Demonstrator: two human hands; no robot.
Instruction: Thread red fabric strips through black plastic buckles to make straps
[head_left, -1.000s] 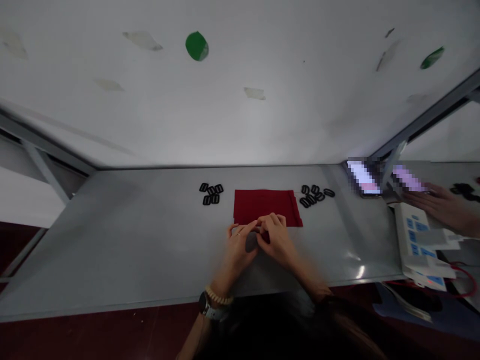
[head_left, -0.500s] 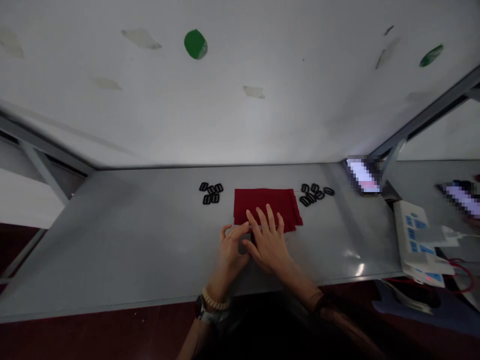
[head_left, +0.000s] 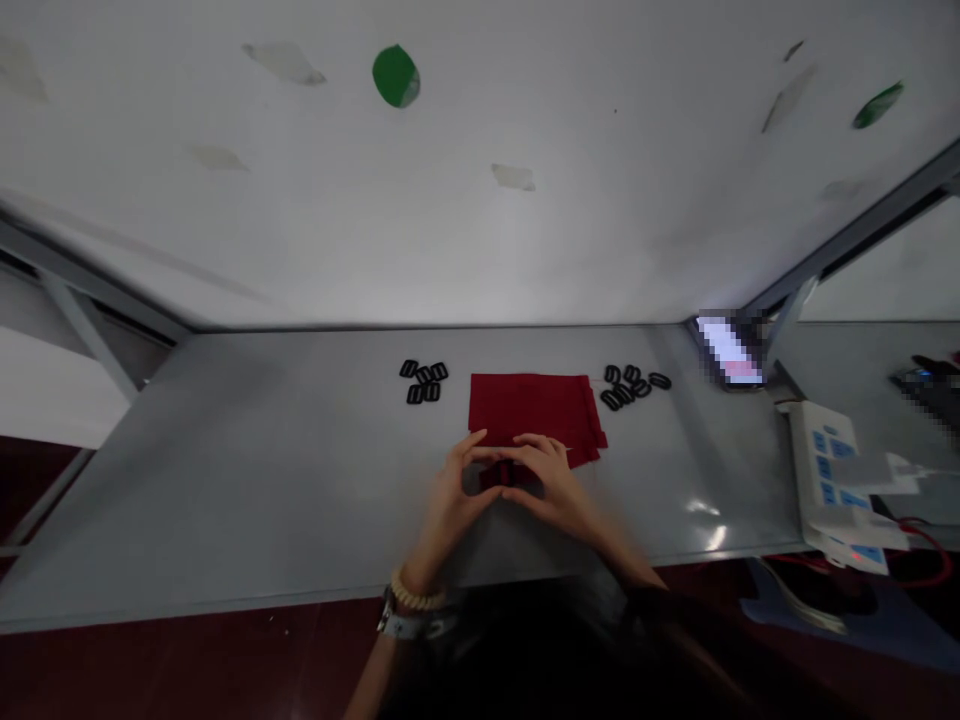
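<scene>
A stack of red cloth strips [head_left: 534, 408] lies flat on the grey table [head_left: 262, 470], straight ahead of me. My left hand [head_left: 455, 484] and my right hand [head_left: 550, 478] meet just in front of the stack's near edge. Their fingers are curled together around a small red piece [head_left: 504, 471] with something dark on it. Two heaps of black plastic buckles sit on either side of the cloth: the left heap [head_left: 423, 381] and the right heap [head_left: 631, 388].
A phone with a lit screen [head_left: 724, 350] leans at the table's far right corner. A white device with blue buttons [head_left: 834, 466] and red wires sits on the right. A white wall with tape scraps rises behind the table.
My right hand, spread flat over the cloth half a second ago, has drawn back and curled against my left hand around the small red piece. Another person's hand at the right has gone from view.
</scene>
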